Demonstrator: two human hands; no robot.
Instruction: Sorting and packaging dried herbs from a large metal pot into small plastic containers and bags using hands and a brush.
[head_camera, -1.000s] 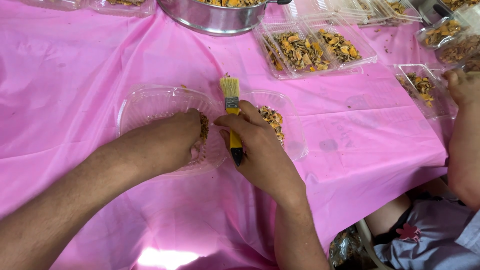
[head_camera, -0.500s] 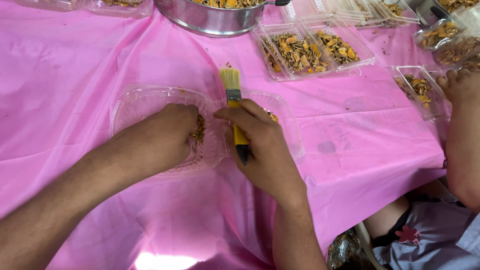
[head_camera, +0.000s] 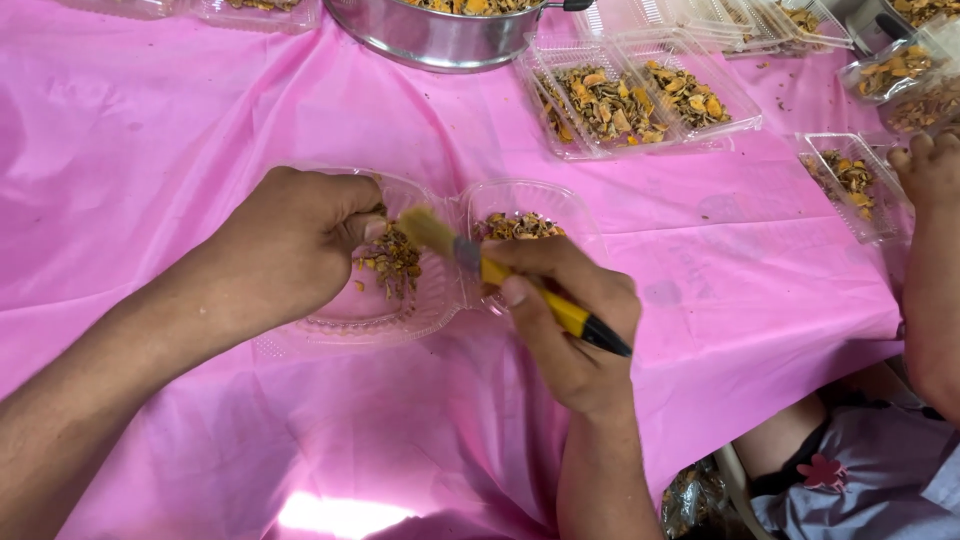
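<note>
A view from above onto a table (head_camera: 150, 130) covered with a pink plastic cloth.

From the lower left, the person's left forearm reaches diagonally up to the middle of the picture. The left hand (head_camera: 285, 245) lies knuckles up over the left half of a clear hinged plastic container (head_camera: 350, 325). Its fingers are curled inward and its grip is pressed together on the container's far rim, the thumb tip beside a small heap of dried orange-brown pieces (head_camera: 392, 262) lying inside.

Just to the right, the right forearm rises from the bottom edge. The right hand (head_camera: 570, 320) is closed round a brush (head_camera: 500, 275) with a yellow handle and black end; the grip pinches the handle between thumb and fingers. The brush is tilted, its pale bristles pointing up-left and meeting the heap in the left half. The container's right half, behind the hand, holds more dried pieces.

Further back stands a metal bowl (head_camera: 430, 40) filled with the same pieces, and to its right lie open clear trays (head_camera: 640, 95) of them.

At the far right edge, another person's hand (head_camera: 925, 165) rests by a small tray (head_camera: 850, 185), their grey clothing below.
</note>
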